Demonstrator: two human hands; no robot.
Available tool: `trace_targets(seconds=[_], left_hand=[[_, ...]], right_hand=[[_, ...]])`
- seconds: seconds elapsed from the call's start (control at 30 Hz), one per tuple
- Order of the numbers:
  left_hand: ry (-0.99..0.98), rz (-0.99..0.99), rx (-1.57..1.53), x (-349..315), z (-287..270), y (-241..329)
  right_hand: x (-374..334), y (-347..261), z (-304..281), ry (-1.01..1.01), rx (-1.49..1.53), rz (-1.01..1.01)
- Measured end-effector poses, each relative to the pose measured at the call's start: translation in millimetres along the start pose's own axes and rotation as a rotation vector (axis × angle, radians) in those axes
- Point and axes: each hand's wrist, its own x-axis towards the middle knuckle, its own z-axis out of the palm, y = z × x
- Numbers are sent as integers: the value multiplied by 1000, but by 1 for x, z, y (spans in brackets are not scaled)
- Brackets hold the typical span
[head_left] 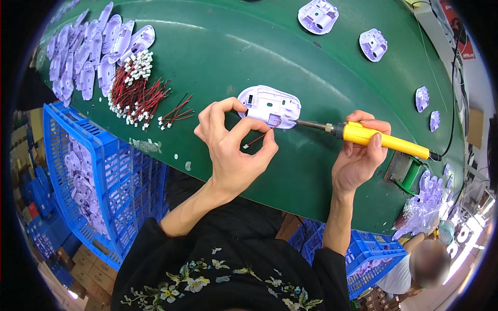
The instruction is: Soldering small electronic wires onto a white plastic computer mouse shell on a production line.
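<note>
A pale lilac plastic shell point(272, 97) lies on the green table in front of me, its ribbed inner side up. My left hand point(228, 147) pinches a short red wire point(254, 141) between thumb and forefinger at the shell's near edge, while another fingertip rests on its left end. A small white connector hangs at the wire's outer end. In my right hand point(360, 155) is a soldering iron point(389, 143) with a yellow handle. Its metal tip points left and reaches the shell's right end; whether it touches the wire is too small to tell.
Left on the table point(207, 67) lie heaped red wires point(137, 98) with white connectors and many lilac shells point(88, 49). Single shells point(318, 16) sit farther off. A green iron stand point(410, 173) is at right. Blue crates point(122, 181) flank me; a person point(428, 264) is at lower right.
</note>
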Motion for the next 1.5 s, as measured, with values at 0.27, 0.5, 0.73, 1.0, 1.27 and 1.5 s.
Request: trace_targets(seconds=[0.27, 0.5, 0.73, 1.0, 1.27, 1.5], left_hand=[[-41, -29, 14, 1, -6, 1], [-31, -10, 1, 1, -6, -3], [-163, 143, -385, 3, -2, -6], [29, 123, -201, 4, -2, -11], [89, 50, -228, 0, -8, -15], [179, 73, -241, -3, -2, -17]], right_hand=[[-1, 2, 2, -16, 17, -27], [-2, 2, 1, -22, -4, -3], [-2, -5, 1, 97, 0, -17], [-2, 7, 9, 56, -29, 16], [-4, 14, 12, -21, -21, 21], [-4, 12, 16, 46, -66, 26]])
